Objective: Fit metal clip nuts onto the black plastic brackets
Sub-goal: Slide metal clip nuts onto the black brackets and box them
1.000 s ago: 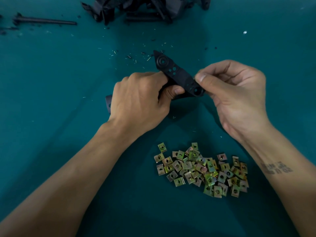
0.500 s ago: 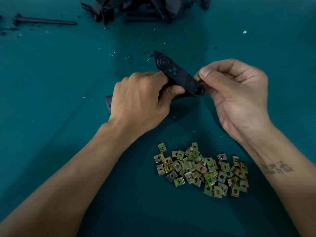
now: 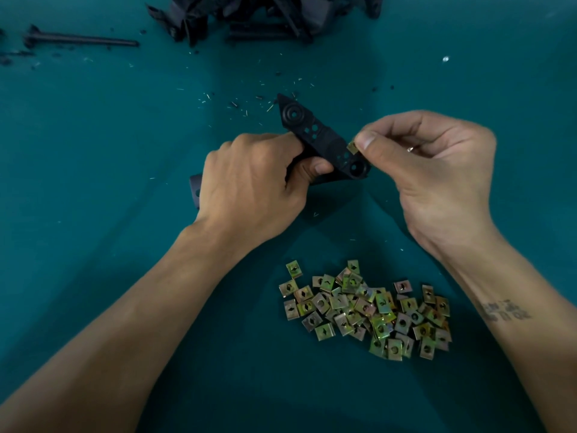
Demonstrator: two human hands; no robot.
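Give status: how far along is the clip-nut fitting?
Done: no fitted bracket is visible. In hand: left hand grips a black bracket; right hand pinches one clip nut at its edge, not seated. Left: a pile of loose clip nuts and a heap of black parts beyond.

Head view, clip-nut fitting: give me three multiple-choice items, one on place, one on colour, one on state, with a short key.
1. Where does the pile of loose clip nuts lie?
A. Near the person, between the forearms
B. At the far edge, beside the rod
C. Left of the left hand

2. What colour is the table?
A. Grey
B. Teal
C. White

3. What is the right hand doing?
A. Lying flat on the table
B. Gripping the rod
C. Pinching a clip nut at the bracket's edge

Key: 1 A, the pile sits below both hands; 2 B, teal all round; 3 C, thumb and finger hold the nut against the bracket that the left hand grips.
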